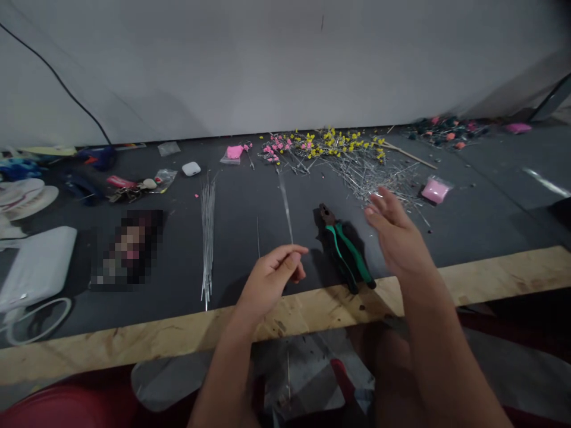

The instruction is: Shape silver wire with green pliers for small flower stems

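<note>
A thin straight wire [286, 205] runs upward from my left hand [276, 273], whose fingers are pinched on it over the table's front edge. My right hand [395, 229] is raised at the right, fingers apart, just below a heap of loose short wires [379, 175]. Between the hands lie pliers [348, 249] with green and black handles, jaws pointing away. A bundle of long straight wires [207, 238] lies left of my left hand, and a single wire [257, 235] lies between them.
Wires with yellow tips [336, 142] and pink tips [279, 145] lie along the back. A pink packet [436, 189] is at the right. On the left are a white earphone case [191, 169], keys [129, 189] and a white device [40, 264] with a cable. A wooden strip [156, 336] edges the table.
</note>
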The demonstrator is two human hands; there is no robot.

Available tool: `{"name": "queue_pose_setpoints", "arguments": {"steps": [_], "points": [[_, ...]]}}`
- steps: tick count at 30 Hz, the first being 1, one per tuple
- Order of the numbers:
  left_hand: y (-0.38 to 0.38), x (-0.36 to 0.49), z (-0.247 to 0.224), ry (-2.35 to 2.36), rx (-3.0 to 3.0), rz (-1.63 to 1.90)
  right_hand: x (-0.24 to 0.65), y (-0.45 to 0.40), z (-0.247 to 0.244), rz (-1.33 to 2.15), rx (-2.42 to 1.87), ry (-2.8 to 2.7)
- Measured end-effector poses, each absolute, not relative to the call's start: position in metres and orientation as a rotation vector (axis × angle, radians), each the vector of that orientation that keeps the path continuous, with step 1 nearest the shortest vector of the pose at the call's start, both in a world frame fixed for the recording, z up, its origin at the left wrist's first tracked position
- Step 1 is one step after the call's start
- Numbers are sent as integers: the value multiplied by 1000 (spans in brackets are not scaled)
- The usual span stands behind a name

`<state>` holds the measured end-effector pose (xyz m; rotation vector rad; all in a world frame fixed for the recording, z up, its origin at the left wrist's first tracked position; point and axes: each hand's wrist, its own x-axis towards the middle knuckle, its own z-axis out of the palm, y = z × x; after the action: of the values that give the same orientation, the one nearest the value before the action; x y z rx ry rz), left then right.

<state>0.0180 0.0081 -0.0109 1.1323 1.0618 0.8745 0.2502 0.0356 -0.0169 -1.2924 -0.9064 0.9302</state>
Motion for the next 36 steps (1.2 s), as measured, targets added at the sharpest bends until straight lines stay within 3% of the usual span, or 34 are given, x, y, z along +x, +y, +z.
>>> {"name": "queue_pose_setpoints", "arguments": {"steps": [4, 9, 17, 28, 36], "points": [[3, 17, -9, 1063, 1269, 623, 226, 26, -1, 1342, -1054, -787], [3, 14, -6, 1106, 1234, 618, 211, 25, 8, 1394, -942, -676], [12, 13, -12, 1099, 681, 1317, 205, 29, 5, 1356, -848, -601], [8, 11, -10, 856, 606, 1405, 203, 32, 0, 1402, -748, -472], [10, 24, -15, 933, 583, 1676, 164, 24, -2, 1375, -756, -594]]}}
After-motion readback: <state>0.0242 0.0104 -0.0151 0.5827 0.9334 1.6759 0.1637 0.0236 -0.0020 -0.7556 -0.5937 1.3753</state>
